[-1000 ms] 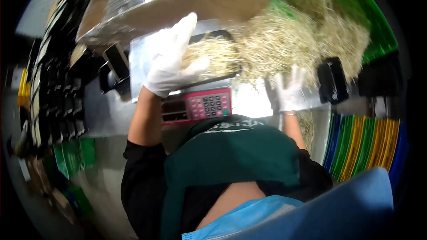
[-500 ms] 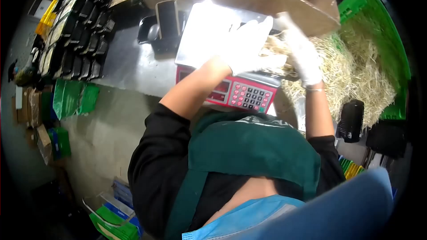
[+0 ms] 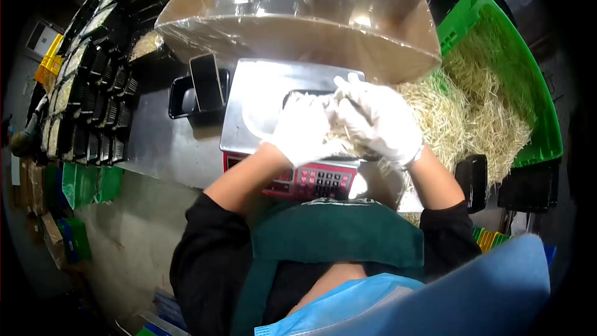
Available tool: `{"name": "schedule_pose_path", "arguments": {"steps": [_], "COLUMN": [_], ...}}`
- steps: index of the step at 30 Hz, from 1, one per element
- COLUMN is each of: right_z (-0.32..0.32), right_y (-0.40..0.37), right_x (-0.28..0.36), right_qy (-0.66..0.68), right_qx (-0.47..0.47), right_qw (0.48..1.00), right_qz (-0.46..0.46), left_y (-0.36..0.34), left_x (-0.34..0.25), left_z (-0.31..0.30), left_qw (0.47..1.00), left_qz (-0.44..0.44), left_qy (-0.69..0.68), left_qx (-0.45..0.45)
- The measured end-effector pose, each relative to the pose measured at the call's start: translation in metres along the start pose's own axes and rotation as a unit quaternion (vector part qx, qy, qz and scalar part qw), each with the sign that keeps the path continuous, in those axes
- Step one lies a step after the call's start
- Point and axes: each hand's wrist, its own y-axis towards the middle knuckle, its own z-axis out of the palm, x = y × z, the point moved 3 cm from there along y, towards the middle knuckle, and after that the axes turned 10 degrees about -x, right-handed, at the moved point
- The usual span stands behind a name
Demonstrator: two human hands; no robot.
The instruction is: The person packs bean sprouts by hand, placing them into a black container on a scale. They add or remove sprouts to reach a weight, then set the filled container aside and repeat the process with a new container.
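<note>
Both my hands wear white gloves and meet over the right side of a scale (image 3: 252, 96) with a steel top and a red keypad front. Pale bean sprouts (image 3: 341, 138) show between and below them. My left hand (image 3: 306, 126) curls over the sprouts from the left, fingers bent in. From the right, my right hand (image 3: 380, 121) closes around sprouts too, with strands poking out under its palm. A black tray (image 3: 289, 95) sits beneath the hands on the scale, mostly hidden by them.
A green crate (image 3: 536, 96) spills a large heap of sprouts (image 3: 441, 115) on the right. Black trays (image 3: 93, 68) are stacked at left; another tray (image 3: 181, 98) and a dark flat panel (image 3: 206, 81) sit beside the scale. A plastic-wrapped cardboard box (image 3: 298, 40) stands behind.
My right hand has come from beyond the scale's right side in to meet my left hand. My left fingers, stretched out before, are now bent over the sprouts. The view has shifted.
</note>
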Motion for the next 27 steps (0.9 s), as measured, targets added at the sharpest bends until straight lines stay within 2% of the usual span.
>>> {"name": "schedule_pose_path", "arguments": {"steps": [1, 2, 4, 6, 8, 9, 10, 11, 12, 13, 14, 16, 18, 19, 20, 22, 24, 26, 27], "right_z": [0.001, -0.019, 0.004, 0.03, 0.059, 0.077, 0.093, 0.099, 0.102, 0.093, 0.09, 0.09, 0.079, 0.065, 0.047, 0.012, -0.028, -0.043, -0.053], "right_y": [0.014, 0.04, 0.074, 0.117, 0.164, 0.176, 0.182, 0.186, 0.189, 0.196, 0.196, 0.189, 0.176, 0.168, 0.158, 0.144, 0.129, 0.114, 0.102], "right_x": [-0.009, 0.001, -0.048, -0.102, -0.149, -0.171, -0.189, -0.179, -0.18, -0.163, -0.154, -0.162, -0.167, -0.167, -0.169, -0.172, -0.147, -0.16, -0.155], "right_qy": [0.049, 0.016, -0.046, -0.073, 0.026, 0.029, -0.093, -0.21, -0.206, -0.256, -0.303, -0.308, -0.325, -0.338, -0.314, -0.301, -0.309, -0.34, -0.318], "right_qx": [-0.008, 0.091, 0.064, -0.01, -0.003, -0.004, -0.055, -0.103, -0.099, -0.014, 0.073, 0.071, 0.075, 0.081, 0.054, -0.034, -0.042, -0.052, -0.08], "right_qw": [0.999, 0.989, 0.974, 0.989, 0.972, 0.973, 0.989, 0.972, 0.973, 0.964, 0.935, 0.944, 0.937, 0.93, 0.94, 0.944, 0.934, 0.924, 0.928], "right_qz": [0.012, 0.12, 0.212, 0.127, 0.233, 0.23, 0.1, -0.033, -0.033, 0.069, 0.169, 0.1, 0.106, 0.116, 0.124, 0.133, 0.174, 0.167, 0.175], "left_y": [-0.001, 0.0, 0.001, 0.004, 0.003, 0.003, 0.001, -0.004, -0.01, -0.014, -0.02, -0.029, -0.04, -0.043, -0.037, -0.019, 0.0, 0.011, 0.01], "left_x": [-0.001, -0.004, -0.007, -0.012, -0.014, -0.015, -0.013, -0.005, 0.003, 0.014, 0.031, 0.051, 0.076, 0.076, 0.07, 0.052, 0.053, 0.062, 0.065], "left_z": [0.0, -0.003, -0.007, -0.012, -0.022, -0.033, -0.042, -0.047, -0.052, -0.058, -0.053, -0.04, -0.009, -0.002, -0.004, -0.016, -0.008, 0.001, 0.014], "left_qw": [1.0, 1.0, 1.0, 0.999, 0.998, 0.998, 0.997, 0.994, 0.99, 0.984, 0.976, 0.934, 0.92, 0.899, 0.899, 0.947, 0.968, 0.96, 0.902], "left_qz": [0.002, 0.004, -0.005, -0.018, -0.013, -0.006, 0.0, 0.001, 0.001, -0.033, -0.048, -0.217, -0.244, -0.257, -0.256, -0.154, -0.174, -0.173, -0.227], "left_qy": [0.001, -0.001, -0.009, -0.02, -0.047, -0.05, -0.054, -0.072, -0.09, -0.122, -0.105, -0.173, -0.255, -0.309, -0.308, -0.196, -0.153, -0.163, -0.324], "left_qx": [-0.01, -0.019, -0.003, 0.017, -0.026, -0.042, -0.057, -0.082, -0.107, -0.125, -0.182, -0.225, -0.169, -0.174, -0.177, -0.204, -0.099, -0.146, -0.17]}}
